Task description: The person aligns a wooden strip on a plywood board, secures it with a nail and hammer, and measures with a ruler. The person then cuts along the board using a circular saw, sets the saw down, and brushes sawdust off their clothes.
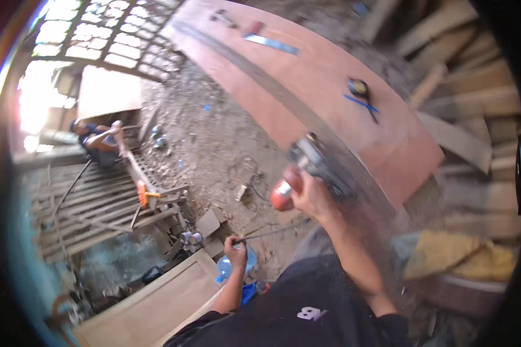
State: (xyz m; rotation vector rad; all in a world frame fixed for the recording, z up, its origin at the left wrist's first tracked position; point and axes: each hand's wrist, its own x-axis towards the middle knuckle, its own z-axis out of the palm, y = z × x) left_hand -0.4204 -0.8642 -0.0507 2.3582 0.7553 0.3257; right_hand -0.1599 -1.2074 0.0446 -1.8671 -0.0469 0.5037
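My right hand [314, 195] is closed on a red-and-grey power tool [285, 194] at the lower end of a long pinkish plywood sheet [411, 147]. A dark greyish band runs along the sheet toward the tool. My left hand [235, 247], lower and further left, is closed on a thin dark cord [272, 230], beside a clear blue plastic bottle [226, 267]. On the sheet lie a tape measure [359, 88], a blue pencil-like stick [359, 103], a metal strip [272, 44] and small tools near the far end. Motion blurs the area round the tool.
Another person [92, 139] sits by a slatted wooden frame [69, 202] with an orange clamp [145, 194]. A pale wooden panel [130, 306] is at lower left. Loose boards [463, 139] and yellow cloth [446, 254] lie right. Cables and debris cover the dirt floor.
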